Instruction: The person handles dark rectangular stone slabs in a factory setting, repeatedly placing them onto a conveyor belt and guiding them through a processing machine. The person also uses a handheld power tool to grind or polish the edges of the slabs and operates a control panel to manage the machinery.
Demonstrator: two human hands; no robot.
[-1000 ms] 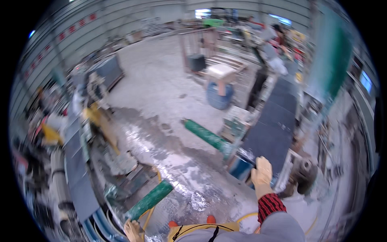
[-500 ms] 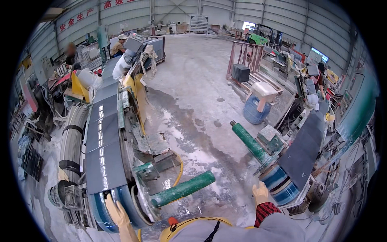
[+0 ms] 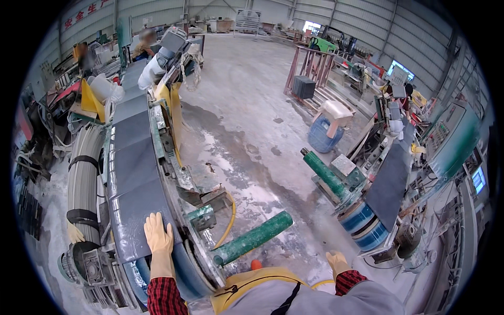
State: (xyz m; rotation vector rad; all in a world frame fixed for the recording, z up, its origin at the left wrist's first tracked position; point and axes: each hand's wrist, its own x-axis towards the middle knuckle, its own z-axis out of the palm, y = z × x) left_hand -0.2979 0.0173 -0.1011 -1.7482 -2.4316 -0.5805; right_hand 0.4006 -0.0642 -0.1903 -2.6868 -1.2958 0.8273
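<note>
Left hand (image 3: 158, 234), in a pale rubber glove, lies flat and open on the near end of a dark grey slab (image 3: 137, 210), fingers spread toward the far end, palm pressing down and gripping nothing. That slab is the nearest of a row of dark slabs sitting on a long conveyor (image 3: 157, 142) that runs away from the person on the left side. Right hand (image 3: 337, 263), gloved too, hangs low by the person's hip, away from everything, fingers loose and open, holding nothing. A green roller (image 3: 253, 239) sticks out from the conveyor's near end toward the wet concrete floor (image 3: 247, 105), and a second green roller (image 3: 324, 174) juts from the machine on the right, where another dark slab (image 3: 389, 181) rests tilted. A bundle of grey rods (image 3: 84, 173) lies strapped just beside the conveyor on its left. To do this well, I'd say keep the palm flat and centred on the slab, press evenly so it stays square on the conveyor, and keep fingers off the slab's edge and clear of the metal frame and the gap at its right side. Whether the conveyor is running, the view can't settle. Another person stands at the far end, blurred, well apart from these hands.
</note>
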